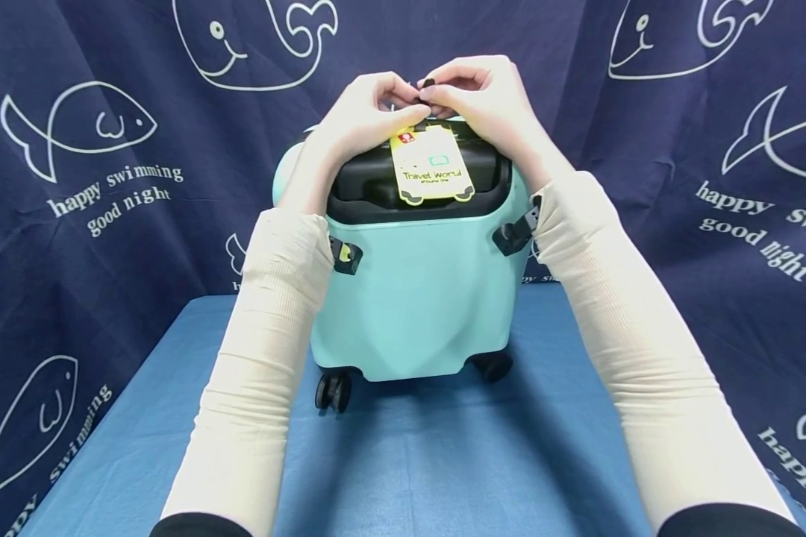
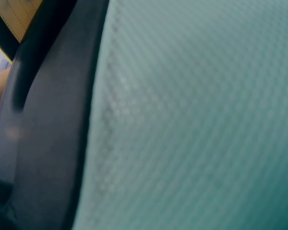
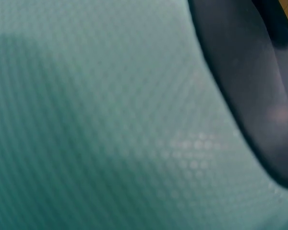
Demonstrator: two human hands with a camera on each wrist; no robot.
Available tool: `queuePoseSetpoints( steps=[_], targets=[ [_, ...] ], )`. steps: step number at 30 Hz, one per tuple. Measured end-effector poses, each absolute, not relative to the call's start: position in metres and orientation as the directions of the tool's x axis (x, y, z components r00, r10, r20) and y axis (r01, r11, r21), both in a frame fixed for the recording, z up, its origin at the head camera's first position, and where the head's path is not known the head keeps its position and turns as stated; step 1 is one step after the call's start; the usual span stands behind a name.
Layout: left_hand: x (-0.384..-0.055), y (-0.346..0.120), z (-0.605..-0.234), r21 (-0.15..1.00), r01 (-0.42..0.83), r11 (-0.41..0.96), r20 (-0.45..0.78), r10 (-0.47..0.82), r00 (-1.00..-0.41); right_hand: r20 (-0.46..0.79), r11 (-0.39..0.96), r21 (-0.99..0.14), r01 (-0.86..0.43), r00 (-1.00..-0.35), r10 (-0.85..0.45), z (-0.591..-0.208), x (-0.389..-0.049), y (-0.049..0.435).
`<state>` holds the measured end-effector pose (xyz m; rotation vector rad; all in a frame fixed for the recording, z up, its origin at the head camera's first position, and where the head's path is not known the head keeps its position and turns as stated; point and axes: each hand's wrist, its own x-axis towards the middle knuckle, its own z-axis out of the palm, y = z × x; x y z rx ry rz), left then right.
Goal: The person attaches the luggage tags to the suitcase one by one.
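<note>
A turquoise suitcase stands upright on its wheels, with a black recessed panel at its top. Over that panel hangs a yellow luggage tag printed "Travel World". Above the tag, my left hand and right hand meet fingertip to fingertip, pinching a small black strap-like piece between them. Fingers cover most of that piece. Up close, the left wrist view is filled by the ribbed shell and black panel; the right wrist view likewise shows shell and panel.
Blue cloth covers the table beneath the suitcase. Black wheels show at its lower corners. Behind and to both sides hangs a navy curtain with white fish drawings. A dark wrist-camera mount sits close to the shell.
</note>
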<state>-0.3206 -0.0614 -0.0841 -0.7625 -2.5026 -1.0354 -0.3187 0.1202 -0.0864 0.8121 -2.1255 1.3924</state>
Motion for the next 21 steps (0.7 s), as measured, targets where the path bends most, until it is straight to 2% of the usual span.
queuePoseSetpoints(
  steps=[21],
  targets=[
    [-0.3204, -0.061, -0.083, 0.563, 0.552, 0.615, 0.451, 0.332, -0.829, 0.615, 0.174, -0.748, -0.641, -0.767, -0.18, -0.0862, -0.3187, 0.1188]
  ],
)
